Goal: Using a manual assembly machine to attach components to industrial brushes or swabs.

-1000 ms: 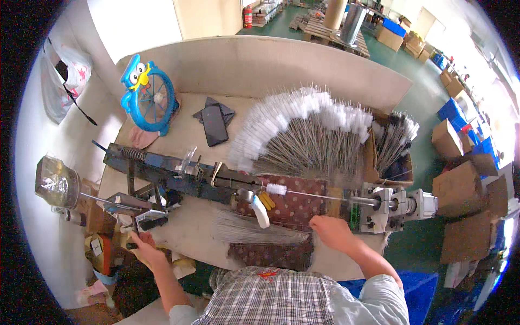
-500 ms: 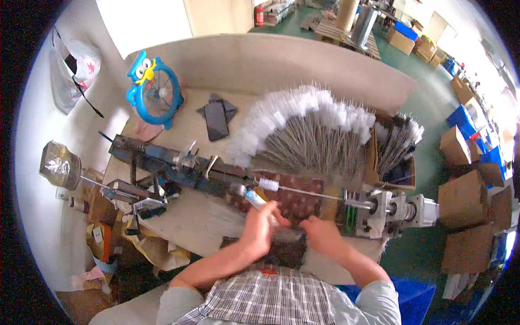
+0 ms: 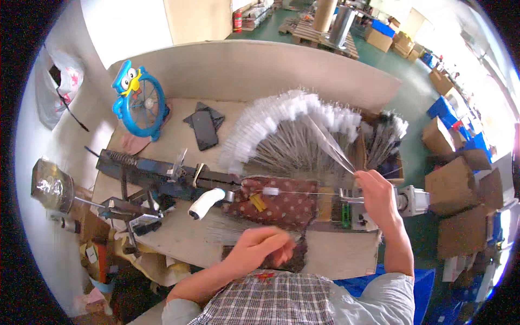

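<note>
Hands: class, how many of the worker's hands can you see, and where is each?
2. Left hand near the bench's front edge; right hand raised at the right, pinching a thin wire brush.

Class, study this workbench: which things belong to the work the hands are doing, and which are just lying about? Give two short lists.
In use:
right hand lifting a thin wire brush
left hand by the loose wires
fan of finished white-tipped brushes
long dark machine

Lying about:
blue fan
dark phones
cardboard boxes
</note>
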The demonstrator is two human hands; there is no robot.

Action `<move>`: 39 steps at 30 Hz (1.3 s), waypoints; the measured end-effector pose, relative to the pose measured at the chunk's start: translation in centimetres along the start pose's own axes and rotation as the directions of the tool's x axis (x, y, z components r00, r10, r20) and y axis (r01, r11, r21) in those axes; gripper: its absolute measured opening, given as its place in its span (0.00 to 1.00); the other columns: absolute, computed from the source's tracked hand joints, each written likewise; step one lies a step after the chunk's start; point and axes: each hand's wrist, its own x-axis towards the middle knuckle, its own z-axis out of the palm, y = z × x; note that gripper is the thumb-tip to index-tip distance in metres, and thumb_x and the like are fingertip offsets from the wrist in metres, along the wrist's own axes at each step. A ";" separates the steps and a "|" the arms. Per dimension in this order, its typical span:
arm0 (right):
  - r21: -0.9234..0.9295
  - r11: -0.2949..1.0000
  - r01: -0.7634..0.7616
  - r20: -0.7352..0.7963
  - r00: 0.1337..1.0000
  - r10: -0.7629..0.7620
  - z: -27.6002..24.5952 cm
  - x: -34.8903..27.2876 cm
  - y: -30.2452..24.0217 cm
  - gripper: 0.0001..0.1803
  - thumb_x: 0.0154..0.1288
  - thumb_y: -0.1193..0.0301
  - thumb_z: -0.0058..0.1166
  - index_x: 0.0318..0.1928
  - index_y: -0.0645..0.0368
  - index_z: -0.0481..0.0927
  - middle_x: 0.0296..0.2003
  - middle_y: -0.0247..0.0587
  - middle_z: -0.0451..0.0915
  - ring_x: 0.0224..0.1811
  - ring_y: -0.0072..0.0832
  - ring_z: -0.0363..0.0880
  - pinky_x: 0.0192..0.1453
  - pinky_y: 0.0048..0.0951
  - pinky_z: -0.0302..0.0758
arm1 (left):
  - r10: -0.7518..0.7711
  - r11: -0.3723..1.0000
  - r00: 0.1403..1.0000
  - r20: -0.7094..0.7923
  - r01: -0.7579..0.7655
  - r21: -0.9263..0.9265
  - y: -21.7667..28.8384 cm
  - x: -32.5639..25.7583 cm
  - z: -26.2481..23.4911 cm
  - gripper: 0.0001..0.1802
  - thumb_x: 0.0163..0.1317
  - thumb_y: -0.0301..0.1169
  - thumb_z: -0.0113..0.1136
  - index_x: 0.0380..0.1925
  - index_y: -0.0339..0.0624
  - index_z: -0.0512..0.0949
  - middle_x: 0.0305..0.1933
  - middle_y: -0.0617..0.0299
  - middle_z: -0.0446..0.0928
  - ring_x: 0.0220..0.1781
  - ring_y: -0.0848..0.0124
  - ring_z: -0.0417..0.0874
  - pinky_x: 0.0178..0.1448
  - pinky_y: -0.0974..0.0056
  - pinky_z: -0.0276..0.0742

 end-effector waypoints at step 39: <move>0.371 0.849 0.377 0.032 0.908 -0.417 11.8 6.6 -9.0 0.07 0.48 0.64 0.56 0.23 0.52 0.79 0.26 0.32 0.78 0.36 0.34 0.74 0.37 0.36 0.75 | 0.332 0.785 0.837 -0.435 0.011 0.619 -6.6 2.3 -6.3 0.12 0.59 0.38 0.55 0.31 0.41 0.78 0.26 0.59 0.77 0.28 0.65 0.79 0.33 0.64 0.75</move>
